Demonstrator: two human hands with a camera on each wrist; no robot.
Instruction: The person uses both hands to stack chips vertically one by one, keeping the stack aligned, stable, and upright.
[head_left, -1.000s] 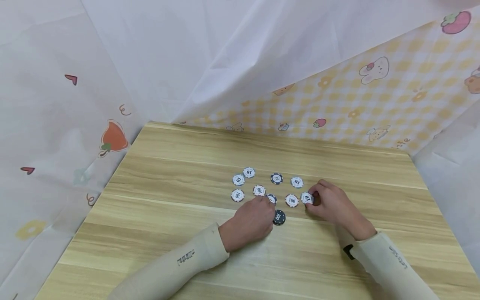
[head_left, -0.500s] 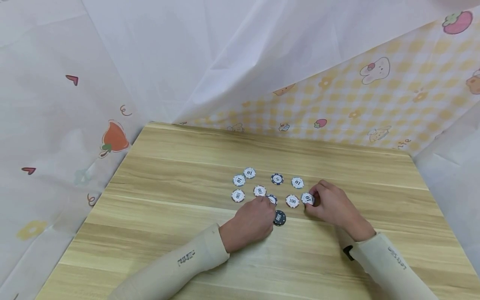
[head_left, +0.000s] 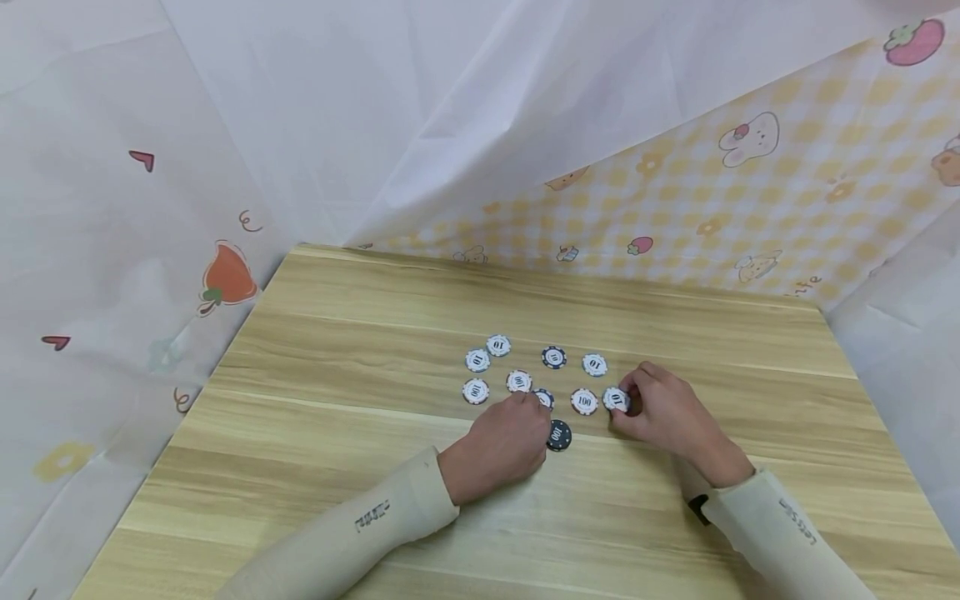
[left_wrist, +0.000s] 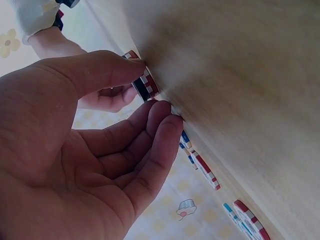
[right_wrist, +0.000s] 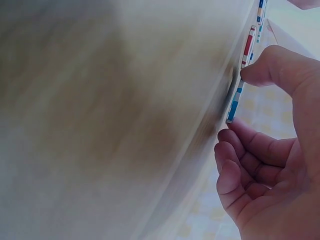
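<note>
My left hand (head_left: 504, 439) pinches the edge of a black poker chip (head_left: 558, 435) marked 100. In the left wrist view the black edge (left_wrist: 141, 89) lies against a red-and-white chip edge (left_wrist: 153, 89), both between thumb and fingers. A blue-edged chip (head_left: 547, 400) shows partly behind those knuckles. My right hand (head_left: 670, 409) pinches a white poker chip (head_left: 615, 399) marked 10 at its rim. In the right wrist view its blue-and-white edge (right_wrist: 234, 107) stands between thumb and index finger, low over the table. Beside it lies a red-edged 100 chip (head_left: 584, 402).
Several more chips lie farther back: a light-blue-edged 10 (head_left: 595, 364), a dark-blue one (head_left: 554, 357), two 10s (head_left: 487, 353) and two 100s (head_left: 497, 386). The wood-grain table (head_left: 360, 350) meets a patterned cloth wall (head_left: 675, 208) behind.
The right hand and its white 10 chip have shifted very slightly toward me, and the chip has turned a little. The left hand and the other chips stay as they were.
</note>
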